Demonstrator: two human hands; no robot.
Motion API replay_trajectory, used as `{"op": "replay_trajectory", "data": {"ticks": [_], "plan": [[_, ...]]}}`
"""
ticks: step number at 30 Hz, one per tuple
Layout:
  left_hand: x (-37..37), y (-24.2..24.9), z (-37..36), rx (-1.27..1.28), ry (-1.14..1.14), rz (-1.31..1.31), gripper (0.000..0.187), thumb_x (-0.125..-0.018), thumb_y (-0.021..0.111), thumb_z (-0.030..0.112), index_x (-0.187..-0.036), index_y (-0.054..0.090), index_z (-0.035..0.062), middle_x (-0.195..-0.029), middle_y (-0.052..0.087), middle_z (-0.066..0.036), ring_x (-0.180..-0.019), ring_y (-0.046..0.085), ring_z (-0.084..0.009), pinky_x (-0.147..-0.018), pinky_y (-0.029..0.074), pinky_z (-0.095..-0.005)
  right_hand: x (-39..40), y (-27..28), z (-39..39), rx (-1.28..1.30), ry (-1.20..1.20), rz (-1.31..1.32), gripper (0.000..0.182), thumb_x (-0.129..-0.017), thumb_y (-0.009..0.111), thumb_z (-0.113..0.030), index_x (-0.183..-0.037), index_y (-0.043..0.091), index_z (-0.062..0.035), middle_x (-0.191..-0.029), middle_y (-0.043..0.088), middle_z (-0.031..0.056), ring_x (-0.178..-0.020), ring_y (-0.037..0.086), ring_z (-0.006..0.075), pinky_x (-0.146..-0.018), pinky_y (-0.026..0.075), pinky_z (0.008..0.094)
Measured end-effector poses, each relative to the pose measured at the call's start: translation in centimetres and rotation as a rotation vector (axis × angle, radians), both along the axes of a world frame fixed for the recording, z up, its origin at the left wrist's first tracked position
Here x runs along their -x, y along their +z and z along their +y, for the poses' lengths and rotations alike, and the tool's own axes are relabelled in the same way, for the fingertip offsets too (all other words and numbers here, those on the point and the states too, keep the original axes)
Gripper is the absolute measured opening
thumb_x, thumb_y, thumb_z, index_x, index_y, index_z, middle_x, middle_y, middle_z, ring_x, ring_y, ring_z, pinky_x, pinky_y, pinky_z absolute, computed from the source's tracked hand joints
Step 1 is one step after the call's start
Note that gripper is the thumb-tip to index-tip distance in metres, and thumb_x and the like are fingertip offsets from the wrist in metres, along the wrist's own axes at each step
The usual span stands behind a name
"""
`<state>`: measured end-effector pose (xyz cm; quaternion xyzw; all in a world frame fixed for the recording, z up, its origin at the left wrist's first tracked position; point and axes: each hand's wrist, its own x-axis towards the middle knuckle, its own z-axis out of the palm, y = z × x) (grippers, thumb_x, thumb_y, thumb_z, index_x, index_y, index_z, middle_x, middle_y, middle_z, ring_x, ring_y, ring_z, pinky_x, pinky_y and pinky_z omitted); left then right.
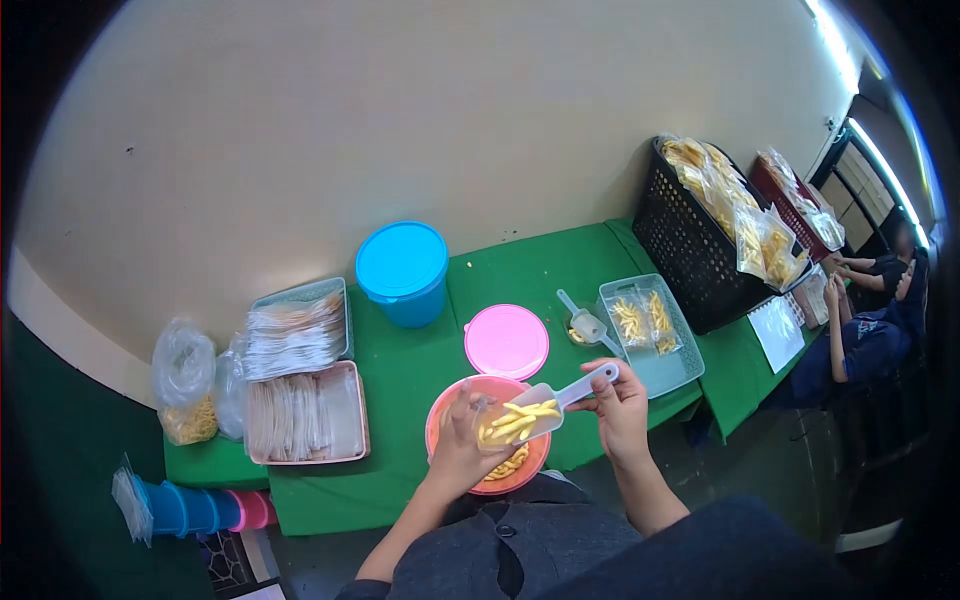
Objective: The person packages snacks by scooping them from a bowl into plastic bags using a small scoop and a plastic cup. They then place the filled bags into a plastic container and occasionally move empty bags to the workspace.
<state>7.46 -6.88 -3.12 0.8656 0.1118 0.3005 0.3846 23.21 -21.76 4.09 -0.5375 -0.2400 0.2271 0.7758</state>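
Now the right hand grips a smooth translucent scoop of slim yellow sticks (slightly curved) above the round pink tub. The left hand holds a thin clear bag around its mouth.

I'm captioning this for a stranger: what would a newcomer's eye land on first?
Probably the round, lidded blue plastic tub near the beige wall. Next, the whitish plastic scoop of yellow sticks in the right hand, over the round coral plastic bowl. Then, rightward, the black perforated basket heaped with clear packets.
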Motion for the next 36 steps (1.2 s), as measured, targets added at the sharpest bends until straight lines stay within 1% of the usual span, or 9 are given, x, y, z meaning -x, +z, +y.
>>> {"op": "replay_trajectory", "data": {"ticks": [8, 11, 17, 26, 29, 32, 34, 35, 36], "plan": [[0.6, -0.1, 0.1, -0.177, 0.014, 0.028, 0.12, -0.067, 0.086, 0.019, -0.15, -0.001, 0.0109, -0.117, 0.051, -0.015, -0.106, 0.055, -0.0319, -0.091, 0.046, -0.0443, 0.7, -1.0, 1.0, -0.048, -0.028, 0.0, 0.027, -0.094, 0.062, -0.026, -0.101, 0.058, 0.0001, -0.088, 0.06, 0.0056, -0.074, 0.064, 0.0153, -0.061, 0.059, 0.0303], [0.8, -0.8, 0.4, -0.067, 0.001, 0.014, 0.112, -0.067, 0.083, 0.023, -0.149, 0.008, 0.0113, -0.121, 0.057, -0.011, -0.112, 0.05, -0.0353, -0.098, 0.036, -0.0474, 0.5, -1.8, 1.3, -0.013, -0.002, 0.039, 0.026, -0.096, 0.058, -0.026, -0.101, 0.058, -0.0006, -0.087, 0.06, 0.0049, -0.073, 0.064, 0.0134, -0.061, 0.058, 0.0285], [0.7, 0.1, 0.2, -0.083, -0.018, -0.012, 0.113, -0.069, 0.081, 0.009, -0.149, 0.002, 0.0101, -0.117, 0.05, -0.017, -0.105, 0.055, -0.0314, -0.092, 0.045, -0.0448, -1.4, -3.6, 0.9, -0.084, -0.017, 0.424, 0.028, -0.097, 0.056, -0.031, -0.101, 0.058, -0.0028, -0.085, 0.06, 0.0044, -0.075, 0.062, 0.0093, -0.064, 0.058, 0.026], [-0.3, -0.2, -0.1, 0.108, 0.091, -0.087, 0.111, -0.067, 0.08, 0.005, -0.147, 0.004, 0.009, -0.124, 0.042, -0.018, -0.109, 0.052, -0.0303, -0.092, 0.047, -0.0415, -3.1, -5.2, 0.9, -0.126, -0.004, 0.543, 0.025, -0.098, 0.054, -0.027, -0.104, 0.057, -0.0039, -0.091, 0.059, 0.0027, -0.076, 0.062, 0.0091, -0.065, 0.057, 0.0243], [-0.3, 0.0, 0.4, 0.482, 0.329, -0.259, 0.106, -0.072, 0.075, -0.001, -0.147, 0.001, 0.0087, -0.115, 0.042, -0.014, -0.11, 0.052, -0.0246, -0.093, 0.047, -0.0356, -3.7, -6.2, 1.4, -0.12, -0.031, 0.537, 0.022, -0.098, 0.054, -0.025, -0.104, 0.057, -0.0039, -0.093, 0.06, 0.0039, -0.076, 0.062, 0.01, -0.064, 0.056, 0.024], [-0.1, -0.2, 2.1, 0.695, 0.33, -0.431, 0.104, -0.075, 0.073, -0.001, -0.146, -0.001, 0.0087, -0.114, 0.045, -0.013, -0.108, 0.054, -0.023, -0.094, 0.046, -0.0352, -3.1, -7.3, 2.1, 0.103, -0.029, 0.358, 0.021, -0.096, 0.057, -0.021, -0.106, 0.058, -0.0029, -0.092, 0.061, 0.0042, -0.078, 0.062, 0.0121, -0.067, 0.056, 0.0252], [0.3, -0.3, 2.8, 0.739, 0.316, -0.398, 0.094, -0.079, 0.071, 0.004, -0.146, 0.005, 0.0065, -0.116, 0.048, -0.014, -0.109, 0.055, -0.023, -0.095, 0.047, -0.0353, -2.7, -8.9, 2.1, 0.443, 0.37, -0.057, 0.024, -0.092, 0.061, -0.019, -0.109, 0.059, -0.0018, -0.096, 0.063, 0.0084, -0.083, 0.064, 0.0208, -0.073, 0.055, 0.0327], [0.3, -0.3, 3.3, 0.77, 0.289, -0.377, 0.085, -0.083, 0.069, 0.008, -0.145, 0.01, 0.0044, -0.119, 0.051, -0.015, -0.11, 0.056, -0.0229, -0.095, 0.047, -0.0354, -2.4, -8.6, 2.4, 0.445, 0.379, -0.059, 0.024, -0.092, 0.061, -0.019, -0.109, 0.059, -0.0018, -0.096, 0.063, 0.0084, -0.083, 0.064, 0.0208, -0.073, 0.055, 0.0327], [0.1, -0.3, 3.8, 0.795, 0.26, -0.36, 0.077, -0.088, 0.067, 0.013, -0.145, 0.016, 0.0022, -0.121, 0.055, -0.017, -0.111, 0.057, -0.0228, -0.096, 0.047, -0.0355, -2.0, -7.9, 2.9, 0.694, 0.51, -0.348, 0.027, -0.09, 0.063, -0.02, -0.11, 0.059, -0.001, -0.1, 0.063, 0.0109, -0.086, 0.064, 0.0252, -0.077, 0.053, 0.0362]]}}
